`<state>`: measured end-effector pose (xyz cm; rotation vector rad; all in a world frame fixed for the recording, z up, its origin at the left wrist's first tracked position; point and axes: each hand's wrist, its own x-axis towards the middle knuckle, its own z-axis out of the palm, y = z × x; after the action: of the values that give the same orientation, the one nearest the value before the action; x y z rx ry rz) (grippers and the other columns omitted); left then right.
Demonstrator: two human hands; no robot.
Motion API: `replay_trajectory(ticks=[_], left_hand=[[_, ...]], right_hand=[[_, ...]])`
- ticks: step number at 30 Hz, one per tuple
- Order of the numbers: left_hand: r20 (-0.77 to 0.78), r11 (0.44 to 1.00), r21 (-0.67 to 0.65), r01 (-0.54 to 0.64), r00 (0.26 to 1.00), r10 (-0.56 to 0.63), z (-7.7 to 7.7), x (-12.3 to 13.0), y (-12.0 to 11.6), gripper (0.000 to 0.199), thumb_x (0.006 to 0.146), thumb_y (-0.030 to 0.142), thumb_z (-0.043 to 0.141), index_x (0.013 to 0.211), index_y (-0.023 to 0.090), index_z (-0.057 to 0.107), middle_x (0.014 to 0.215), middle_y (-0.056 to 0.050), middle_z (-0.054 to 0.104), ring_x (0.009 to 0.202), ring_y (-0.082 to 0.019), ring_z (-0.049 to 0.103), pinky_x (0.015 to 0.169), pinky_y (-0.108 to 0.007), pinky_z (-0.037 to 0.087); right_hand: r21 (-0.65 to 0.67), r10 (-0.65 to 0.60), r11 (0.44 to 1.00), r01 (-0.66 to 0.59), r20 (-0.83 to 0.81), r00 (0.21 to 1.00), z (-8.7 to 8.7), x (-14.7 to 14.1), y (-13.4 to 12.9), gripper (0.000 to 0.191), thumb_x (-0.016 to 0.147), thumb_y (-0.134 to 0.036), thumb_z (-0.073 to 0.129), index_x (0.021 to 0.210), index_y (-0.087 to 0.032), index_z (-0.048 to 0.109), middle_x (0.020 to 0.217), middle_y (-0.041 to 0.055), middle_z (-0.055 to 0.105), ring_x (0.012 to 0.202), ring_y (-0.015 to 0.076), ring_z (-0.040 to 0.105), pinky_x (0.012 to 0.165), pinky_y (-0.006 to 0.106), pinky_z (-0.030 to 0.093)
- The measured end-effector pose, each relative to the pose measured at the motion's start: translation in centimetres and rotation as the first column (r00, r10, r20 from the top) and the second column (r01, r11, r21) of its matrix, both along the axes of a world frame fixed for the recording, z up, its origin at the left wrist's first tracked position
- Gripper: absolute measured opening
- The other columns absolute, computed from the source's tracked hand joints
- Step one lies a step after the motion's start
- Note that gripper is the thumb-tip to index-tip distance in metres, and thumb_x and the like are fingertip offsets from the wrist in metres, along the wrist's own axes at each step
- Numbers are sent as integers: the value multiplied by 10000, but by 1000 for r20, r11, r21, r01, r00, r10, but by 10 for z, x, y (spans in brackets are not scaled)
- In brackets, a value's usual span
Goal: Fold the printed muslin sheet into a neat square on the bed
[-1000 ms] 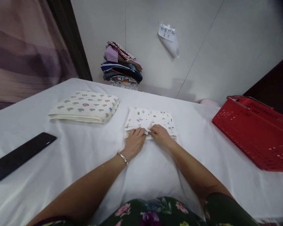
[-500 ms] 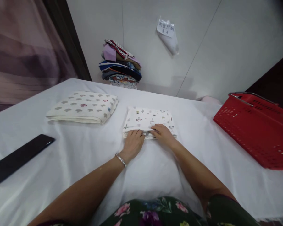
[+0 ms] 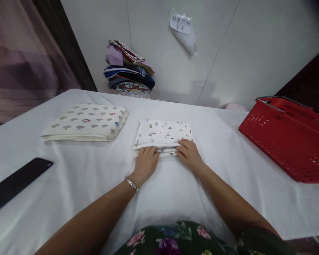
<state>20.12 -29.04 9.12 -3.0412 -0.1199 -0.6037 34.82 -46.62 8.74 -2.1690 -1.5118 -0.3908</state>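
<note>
A small folded white cloth (image 3: 163,132) printed with little plants and figures lies on the white-covered table in front of me. At its near edge, the left part is between the bent fingers of my left hand (image 3: 146,163), which wears a bracelet at the wrist. My right hand (image 3: 190,156) has its fingers curled on the right part of that same edge, thumb side toward the middle. Between the hands, several layers of the fold show slightly apart. The undersides of the fingers are hidden.
To the left lies a larger folded cloth (image 3: 87,122) with mushroom prints, and nearer me a long black flat object (image 3: 18,182). A red basket (image 3: 284,141) stands at the right. Behind the table is a stack of folded fabrics (image 3: 130,71) by the wall.
My right hand has slid to the right along the near edge of the cloth, widening the space between my hands. The whole view has shifted slightly.
</note>
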Motion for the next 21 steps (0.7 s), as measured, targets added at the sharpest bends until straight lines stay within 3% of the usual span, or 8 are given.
replay_trajectory(ticks=[9, 14, 18, 21], left_hand=[[27, 997, -61, 39, 999, -38, 0, -5, 1, 173, 855, 181, 439, 897, 185, 606, 921, -65, 617, 904, -218, 511, 803, -381, 348], [31, 994, -109, 11, 1000, -7, 1, -9, -1, 193, 840, 166, 453, 996, 174, 565, 888, -60, 634, 900, -216, 523, 826, -383, 343], [6, 997, -68, 23, 1000, -23, 2, -10, -4, 175, 827, 150, 462, 963, 170, 569, 895, -67, 629, 896, -221, 519, 820, -383, 345], [-4, 999, -39, 25, 1000, -26, 1, -11, -5, 148, 833, 147, 452, 914, 162, 574, 885, -69, 625, 877, -220, 521, 811, -378, 350]], right_hand=[[-87, 9, 996, -10, -19, 1000, -1, 0, -6, 189, 875, -244, 484, 922, -254, 666, 1123, 39, 604, 1175, 237, 415, 959, 433, 300], [-56, 5, 998, -10, -90, 996, 6, -4, -5, 160, 854, -255, 511, 903, -250, 663, 1096, 47, 616, 1074, 226, 498, 938, 443, 327], [44, 53, 998, -47, -159, 986, 22, -11, 14, 135, 844, -262, 514, 864, -236, 645, 1108, 51, 602, 1054, 215, 511, 910, 407, 374], [37, 139, 990, -135, -152, 979, 26, -17, 41, 167, 844, -241, 518, 973, -221, 621, 1093, 60, 605, 1033, 200, 518, 899, 373, 391]])
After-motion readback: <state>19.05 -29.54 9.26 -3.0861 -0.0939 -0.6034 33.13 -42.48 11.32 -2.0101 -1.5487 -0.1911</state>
